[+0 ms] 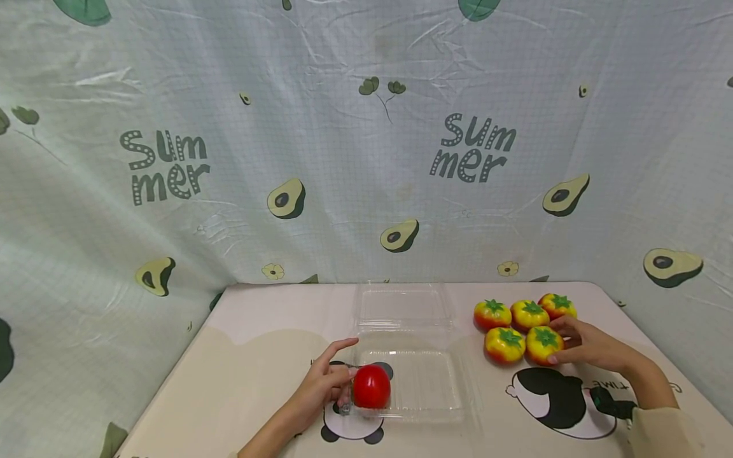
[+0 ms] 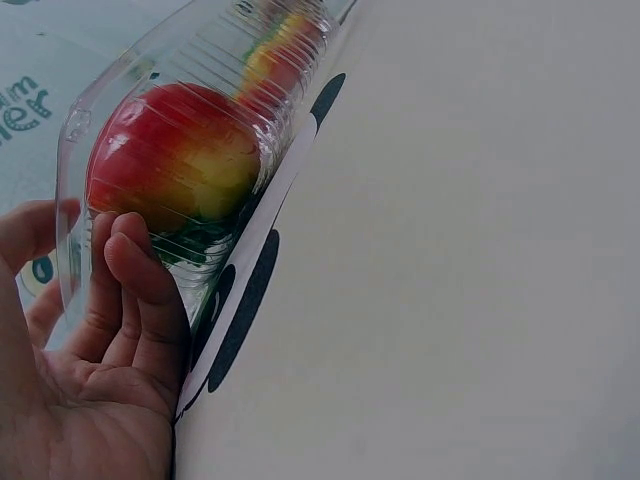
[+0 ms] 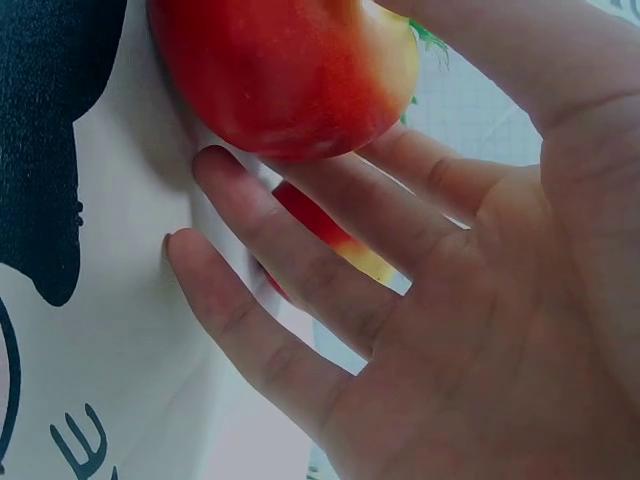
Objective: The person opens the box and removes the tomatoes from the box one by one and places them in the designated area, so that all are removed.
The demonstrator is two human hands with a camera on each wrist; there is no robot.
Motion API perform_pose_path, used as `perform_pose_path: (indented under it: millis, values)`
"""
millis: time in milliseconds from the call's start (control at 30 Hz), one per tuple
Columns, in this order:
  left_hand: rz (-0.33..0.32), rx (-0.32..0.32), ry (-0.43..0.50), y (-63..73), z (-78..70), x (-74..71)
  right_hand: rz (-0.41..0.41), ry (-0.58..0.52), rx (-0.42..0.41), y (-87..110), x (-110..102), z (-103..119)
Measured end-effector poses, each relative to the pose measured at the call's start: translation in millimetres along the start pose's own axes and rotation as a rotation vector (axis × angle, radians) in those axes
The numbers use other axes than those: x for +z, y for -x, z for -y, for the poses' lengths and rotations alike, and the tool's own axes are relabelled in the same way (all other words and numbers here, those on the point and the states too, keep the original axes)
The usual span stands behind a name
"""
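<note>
A clear plastic clamshell box (image 1: 424, 388) lies unlatched on the table, lid folded back. One tomato (image 1: 371, 387) rests at its left end, red side up; in the left wrist view this tomato (image 2: 180, 150) shows yellow near its green calyx. My left hand (image 1: 325, 381) grips the box's left rim, some fingertips against the outer wall. At the right, several red-and-yellow tomatoes with green calyxes sit together. My right hand (image 1: 590, 345) holds the front right tomato (image 1: 543, 345) between thumb and fingers; in the right wrist view the lower fingers stretch out below this tomato (image 3: 280, 80).
The box's lid (image 1: 403, 305) lies toward the back of the table. Beside the held tomato stands another tomato (image 1: 504, 345), with more behind. A printed curtain (image 1: 343, 146) hangs along the table's back and sides. The table cover (image 1: 246, 381) bears cartoon prints.
</note>
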State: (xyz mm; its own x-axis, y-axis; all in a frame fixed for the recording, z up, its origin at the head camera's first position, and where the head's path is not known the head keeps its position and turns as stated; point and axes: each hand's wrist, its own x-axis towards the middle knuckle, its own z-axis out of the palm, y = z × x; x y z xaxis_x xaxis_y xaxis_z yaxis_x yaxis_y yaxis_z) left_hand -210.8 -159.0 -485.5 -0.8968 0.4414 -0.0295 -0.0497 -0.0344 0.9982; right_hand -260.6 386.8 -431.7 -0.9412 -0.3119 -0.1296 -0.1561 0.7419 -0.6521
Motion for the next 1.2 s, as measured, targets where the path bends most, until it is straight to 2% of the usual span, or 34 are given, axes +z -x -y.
perform_pose_path:
  millis: [600,933,1200]
  values:
    - [0.000,0.003,0.008,-0.4,1.9,-0.2,0.019,0.021,0.036,0.2,-0.7,1.8]
    - [0.001,0.005,0.011,-0.2,1.0,1.3,0.031,0.006,0.003,2.2,-3.1,3.3]
    - [-0.008,0.000,0.002,0.7,-1.3,2.4,-0.036,0.039,-0.038,6.6,-9.8,7.6]
